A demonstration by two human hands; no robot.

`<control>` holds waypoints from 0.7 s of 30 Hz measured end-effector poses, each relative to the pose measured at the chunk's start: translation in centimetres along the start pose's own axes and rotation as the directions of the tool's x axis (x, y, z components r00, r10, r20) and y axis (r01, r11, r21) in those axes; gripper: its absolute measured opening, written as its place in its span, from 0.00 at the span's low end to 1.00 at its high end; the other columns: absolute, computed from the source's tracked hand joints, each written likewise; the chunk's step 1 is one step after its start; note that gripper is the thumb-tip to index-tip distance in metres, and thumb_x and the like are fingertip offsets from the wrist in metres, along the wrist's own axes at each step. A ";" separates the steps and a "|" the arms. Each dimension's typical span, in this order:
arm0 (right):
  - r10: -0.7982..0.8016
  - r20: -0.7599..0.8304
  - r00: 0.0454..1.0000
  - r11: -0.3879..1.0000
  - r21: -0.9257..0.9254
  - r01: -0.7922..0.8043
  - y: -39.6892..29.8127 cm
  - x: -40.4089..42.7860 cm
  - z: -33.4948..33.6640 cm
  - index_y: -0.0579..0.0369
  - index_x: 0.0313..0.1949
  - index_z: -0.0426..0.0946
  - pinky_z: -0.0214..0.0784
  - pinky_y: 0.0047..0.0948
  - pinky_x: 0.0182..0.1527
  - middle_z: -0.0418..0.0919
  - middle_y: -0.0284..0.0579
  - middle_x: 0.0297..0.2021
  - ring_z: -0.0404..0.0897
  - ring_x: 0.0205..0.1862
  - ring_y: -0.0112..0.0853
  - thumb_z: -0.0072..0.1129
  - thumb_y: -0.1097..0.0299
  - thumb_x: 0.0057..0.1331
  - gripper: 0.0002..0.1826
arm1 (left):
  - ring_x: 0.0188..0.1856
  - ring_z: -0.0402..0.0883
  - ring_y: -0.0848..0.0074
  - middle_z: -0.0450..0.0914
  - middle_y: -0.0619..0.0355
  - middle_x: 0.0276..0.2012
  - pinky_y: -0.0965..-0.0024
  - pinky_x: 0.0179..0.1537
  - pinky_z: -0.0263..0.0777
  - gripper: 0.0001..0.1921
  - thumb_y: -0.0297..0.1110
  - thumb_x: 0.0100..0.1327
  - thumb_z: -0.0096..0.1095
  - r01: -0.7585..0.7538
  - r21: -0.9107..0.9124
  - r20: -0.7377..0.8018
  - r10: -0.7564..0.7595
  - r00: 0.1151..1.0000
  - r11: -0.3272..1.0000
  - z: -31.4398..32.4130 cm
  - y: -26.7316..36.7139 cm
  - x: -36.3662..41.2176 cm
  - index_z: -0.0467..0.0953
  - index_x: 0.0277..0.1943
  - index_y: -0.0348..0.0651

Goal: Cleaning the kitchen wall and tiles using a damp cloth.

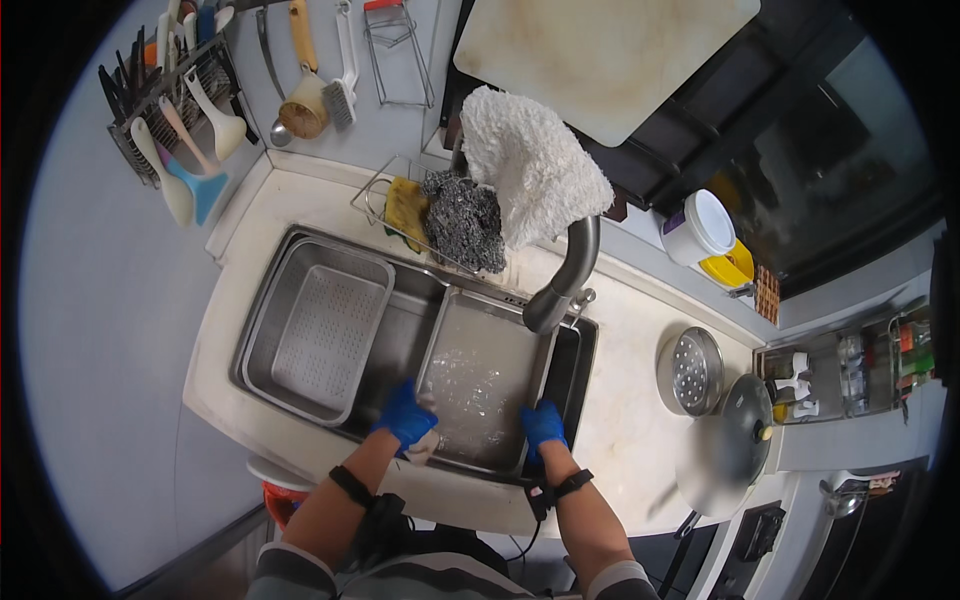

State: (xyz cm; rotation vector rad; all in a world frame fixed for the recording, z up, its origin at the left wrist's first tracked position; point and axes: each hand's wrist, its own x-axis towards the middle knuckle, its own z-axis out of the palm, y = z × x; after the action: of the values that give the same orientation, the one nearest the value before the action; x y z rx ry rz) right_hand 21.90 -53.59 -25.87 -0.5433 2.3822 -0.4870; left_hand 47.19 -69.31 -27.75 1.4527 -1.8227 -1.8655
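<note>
Both my hands wear blue gloves. My left hand (406, 417) grips a pale, crumpled cloth (423, 448) at the left edge of a rectangular metal tray (487, 367) in the sink. Soapy, bubbly water covers the tray's floor. My right hand (544, 429) holds the tray's right rim near its front corner; the fingertips are partly hidden. Above the tray's back right corner hangs a dark grey faucet (571, 274) with a white towel (529, 161) draped over its neck. Left of the tray, a perforated metal pan (322, 326) sits in the sink.
Behind the sink, a wire rack holds a yellow sponge (406, 211) and steel wool (465, 221). On the right counter are a round perforated steamer (691, 371) and a lidded pan (746, 427). A white tub (697, 227) stands on the back ledge. Utensils hang on the left wall.
</note>
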 end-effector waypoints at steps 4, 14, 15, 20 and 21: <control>-0.034 -0.116 0.993 0.997 -0.078 0.025 -2.8 -3.0 -3.0 0.63 0.46 0.75 0.71 0.46 0.49 0.79 0.66 0.43 0.77 0.49 0.58 0.59 0.57 0.59 0.23 | 0.60 0.74 0.55 0.73 0.40 0.58 0.63 0.60 0.68 0.40 0.43 0.52 0.66 0.144 0.364 0.027 -0.164 0.986 0.920 -0.4 2.4 -1.4 0.58 0.66 0.35; -0.325 -0.302 0.896 0.944 -0.045 0.327 -12.6 -9.5 -7.4 0.60 0.39 0.74 0.71 0.48 0.39 0.80 0.62 0.35 0.79 0.39 0.58 0.58 0.64 0.59 0.13 | 0.59 0.75 0.56 0.73 0.41 0.58 0.62 0.58 0.68 0.34 0.46 0.55 0.64 0.212 0.316 0.236 -0.293 0.927 0.925 -1.7 8.6 -3.6 0.67 0.62 0.36; -0.375 -0.316 0.872 0.927 -0.160 0.340 -14.1 -10.2 -7.6 0.59 0.40 0.74 0.70 0.49 0.38 0.80 0.63 0.34 0.79 0.39 0.58 0.58 0.64 0.59 0.14 | 0.59 0.75 0.56 0.73 0.41 0.58 0.62 0.58 0.68 0.34 0.46 0.55 0.64 0.209 0.305 0.234 -0.286 0.929 0.929 -2.0 9.4 -3.7 0.67 0.62 0.36; -0.452 -0.295 0.842 0.880 -0.304 0.366 -19.0 -11.9 -7.7 0.58 0.38 0.73 0.71 0.52 0.38 0.79 0.63 0.31 0.79 0.37 0.59 0.57 0.64 0.59 0.12 | 0.59 0.74 0.54 0.71 0.44 0.62 0.61 0.59 0.69 0.30 0.45 0.60 0.60 0.024 0.527 0.364 -0.252 0.897 0.850 0.4 6.7 -1.9 0.69 0.63 0.39; -0.468 -0.304 0.830 0.865 -0.352 0.359 -19.2 -12.0 -7.8 0.58 0.38 0.73 0.71 0.52 0.38 0.79 0.63 0.31 0.79 0.36 0.59 0.57 0.65 0.59 0.11 | 0.59 0.74 0.54 0.71 0.44 0.62 0.61 0.59 0.69 0.30 0.45 0.60 0.60 0.017 0.515 0.374 -0.243 0.895 0.857 0.9 7.5 -2.4 0.69 0.63 0.39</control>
State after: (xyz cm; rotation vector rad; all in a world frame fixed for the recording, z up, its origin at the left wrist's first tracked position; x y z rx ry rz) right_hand 30.27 -62.35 -5.16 -1.2208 2.7281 -0.4754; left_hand 44.07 -68.92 -20.45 1.4110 -2.6470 -1.9937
